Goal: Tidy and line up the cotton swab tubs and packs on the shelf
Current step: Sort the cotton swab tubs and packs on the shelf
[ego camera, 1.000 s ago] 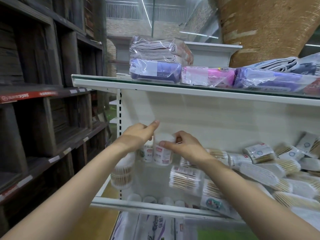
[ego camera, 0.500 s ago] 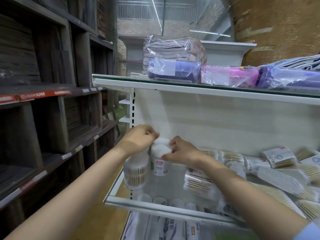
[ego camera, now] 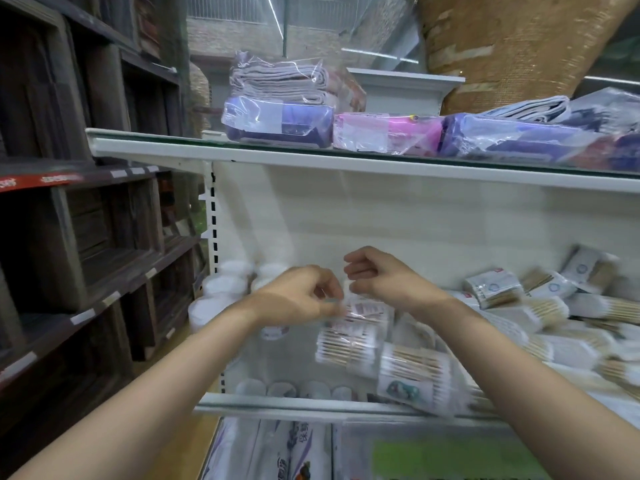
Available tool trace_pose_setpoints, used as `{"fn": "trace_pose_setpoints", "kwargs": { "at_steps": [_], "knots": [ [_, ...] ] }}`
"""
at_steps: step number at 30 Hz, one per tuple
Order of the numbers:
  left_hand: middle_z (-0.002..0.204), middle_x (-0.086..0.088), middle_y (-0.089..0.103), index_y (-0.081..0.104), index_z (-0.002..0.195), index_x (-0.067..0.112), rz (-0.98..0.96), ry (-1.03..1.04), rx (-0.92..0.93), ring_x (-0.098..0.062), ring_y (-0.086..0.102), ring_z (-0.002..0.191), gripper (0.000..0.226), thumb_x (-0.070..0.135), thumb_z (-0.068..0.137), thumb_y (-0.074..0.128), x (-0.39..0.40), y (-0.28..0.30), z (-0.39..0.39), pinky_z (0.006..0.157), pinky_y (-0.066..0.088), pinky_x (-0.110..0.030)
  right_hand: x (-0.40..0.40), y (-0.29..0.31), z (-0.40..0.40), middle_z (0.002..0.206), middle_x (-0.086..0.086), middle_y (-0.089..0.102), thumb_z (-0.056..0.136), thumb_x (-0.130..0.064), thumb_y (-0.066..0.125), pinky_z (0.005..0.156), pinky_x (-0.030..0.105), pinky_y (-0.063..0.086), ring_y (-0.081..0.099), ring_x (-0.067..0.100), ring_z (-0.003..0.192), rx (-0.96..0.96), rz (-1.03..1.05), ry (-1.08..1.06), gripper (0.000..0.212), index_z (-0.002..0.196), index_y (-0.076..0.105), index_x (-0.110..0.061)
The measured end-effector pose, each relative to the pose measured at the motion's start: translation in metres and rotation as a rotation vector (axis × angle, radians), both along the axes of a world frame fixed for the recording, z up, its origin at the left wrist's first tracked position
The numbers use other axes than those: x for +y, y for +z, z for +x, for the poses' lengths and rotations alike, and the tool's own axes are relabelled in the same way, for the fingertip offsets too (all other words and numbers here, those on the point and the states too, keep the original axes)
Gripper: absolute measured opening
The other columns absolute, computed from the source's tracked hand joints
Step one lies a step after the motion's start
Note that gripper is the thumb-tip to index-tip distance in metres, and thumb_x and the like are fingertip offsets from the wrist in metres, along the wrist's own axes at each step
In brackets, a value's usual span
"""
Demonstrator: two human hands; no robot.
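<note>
- head view: the left hand (ego camera: 298,299) has its fingers curled down and seems to pinch the top edge of a clear cotton swab pack (ego camera: 356,327), but the blur makes this not sure.
- the right hand (ego camera: 384,275) hovers just above the same pack with loosely curled fingers; i cannot tell if it holds anything.
- the white-lidded swab tubs (ego camera: 225,289) stand upright and close together at the left end of the shelf (ego camera: 311,407), probably because this corner is already lined up.
- to the right, many swab packs (ego camera: 540,313) lie tilted and piled on each other, so i judge this part is not yet tidied.
- the shelf is white metal with a pale back panel; a second white shelf above (ego camera: 242,155) carries wrapped purple and pink packs (ego camera: 384,133).
- on the left side stand dark wooden shelves (ego camera: 86,237), and behind there is a large woven column (ego camera: 519,46).
</note>
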State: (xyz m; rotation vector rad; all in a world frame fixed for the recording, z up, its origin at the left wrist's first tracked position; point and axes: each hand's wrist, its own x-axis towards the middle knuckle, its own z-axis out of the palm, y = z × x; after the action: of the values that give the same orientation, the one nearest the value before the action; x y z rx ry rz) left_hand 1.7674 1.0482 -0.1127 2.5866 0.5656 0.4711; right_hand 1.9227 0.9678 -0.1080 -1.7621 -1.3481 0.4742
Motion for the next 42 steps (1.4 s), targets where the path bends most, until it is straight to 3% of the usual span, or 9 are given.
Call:
{"fn": "trace_pose_setpoints", "kwargs": {
  "at_steps": [4,7,12,15,20,24,34,39,42],
  "knots": [
    [0.126,0.007,0.050,0.049,0.132,0.023,0.098,-0.155,0.261,-0.008,0.050,0.113,0.067,0.046,0.074,0.074,-0.010,-0.009,0.010,0.098,0.040,-0.021,-0.015,-0.002,0.010,0.109,0.006,0.057,0.084,0.005,0.056,0.099,0.037,0.047,0.058,0.020,0.103,0.034,0.038,-0.009,0.039,0.119,0.053,-0.010],
    [0.124,0.003,0.053,0.050,0.133,0.021,0.171,-0.142,0.285,-0.013,0.052,0.111,0.070,0.037,0.071,0.078,-0.015,-0.015,0.018,0.096,0.041,-0.023,-0.024,-0.005,0.015,0.111,0.004,0.059,0.085,-0.001,0.056,0.098,0.035,0.047,0.059,0.019,0.104,0.046,0.043,-0.016,0.034,0.116,0.054,-0.016],
    [0.104,-0.002,0.065,0.061,0.110,0.016,-0.041,-0.071,0.044,-0.019,0.060,0.097,0.050,0.031,0.067,0.082,-0.008,-0.017,0.012,0.087,0.047,-0.029,-0.035,-0.006,0.023,0.112,0.000,0.062,0.090,-0.013,0.057,0.094,0.025,0.043,0.058,0.015,0.107,0.065,0.089,-0.020,0.021,0.107,0.056,-0.024],
    [0.100,-0.005,0.067,0.060,0.105,0.014,-0.234,0.038,-0.242,-0.019,0.063,0.095,0.052,0.040,0.066,0.081,-0.007,-0.013,0.005,0.086,0.049,-0.029,-0.043,-0.004,0.025,0.111,-0.004,0.064,0.091,-0.028,0.057,0.099,0.031,0.045,0.060,0.013,0.108,0.139,0.154,-0.019,0.009,0.099,0.060,-0.031],
    [0.117,-0.018,0.062,0.056,0.111,0.007,-0.664,0.145,-0.494,-0.027,0.063,0.107,0.063,0.043,0.066,0.081,-0.023,-0.008,0.007,0.091,0.052,-0.048,-0.052,-0.005,0.015,0.110,0.001,0.066,0.094,-0.031,0.053,0.092,0.030,0.050,0.064,0.009,0.099,0.252,0.159,0.105,0.023,0.113,0.057,-0.019],
    [0.116,-0.021,0.061,0.055,0.102,0.001,-0.899,0.111,-0.564,-0.026,0.066,0.098,0.042,0.030,0.075,0.068,-0.040,-0.004,0.013,0.076,0.059,-0.039,-0.054,-0.008,0.010,0.105,0.004,0.065,0.091,-0.032,0.057,0.089,0.033,0.054,0.066,0.015,0.095,0.336,0.173,0.100,0.030,0.117,0.052,-0.018],
    [0.091,-0.011,0.065,0.064,0.111,0.008,-0.945,0.288,-0.480,-0.017,0.064,0.067,0.062,0.060,0.077,0.058,-0.059,-0.007,0.019,0.047,0.049,-0.022,-0.061,-0.014,0.005,0.097,0.015,0.066,0.091,-0.034,0.056,0.073,0.036,0.058,0.068,0.025,0.079,0.581,0.091,0.181,0.037,0.114,0.052,-0.006],
    [0.106,-0.019,0.065,0.052,0.117,0.000,-0.982,0.189,-0.641,-0.025,0.069,0.080,0.075,0.049,0.064,0.071,-0.064,-0.014,0.009,0.057,0.056,-0.031,-0.059,-0.017,0.004,0.092,0.011,0.069,0.095,-0.035,0.048,0.084,0.042,0.056,0.069,0.025,0.086,0.627,0.109,0.233,0.037,0.114,0.058,-0.005],
    [0.117,-0.022,0.061,0.054,0.111,0.006,-1.004,0.080,-0.724,-0.032,0.066,0.095,0.049,0.029,0.071,0.073,-0.061,-0.018,0.003,0.074,0.059,-0.042,-0.058,-0.015,0.005,0.097,0.007,0.072,0.097,-0.034,0.041,0.091,0.044,0.050,0.066,0.022,0.094,0.719,0.131,0.307,0.033,0.105,0.066,-0.014]
  ]
}}
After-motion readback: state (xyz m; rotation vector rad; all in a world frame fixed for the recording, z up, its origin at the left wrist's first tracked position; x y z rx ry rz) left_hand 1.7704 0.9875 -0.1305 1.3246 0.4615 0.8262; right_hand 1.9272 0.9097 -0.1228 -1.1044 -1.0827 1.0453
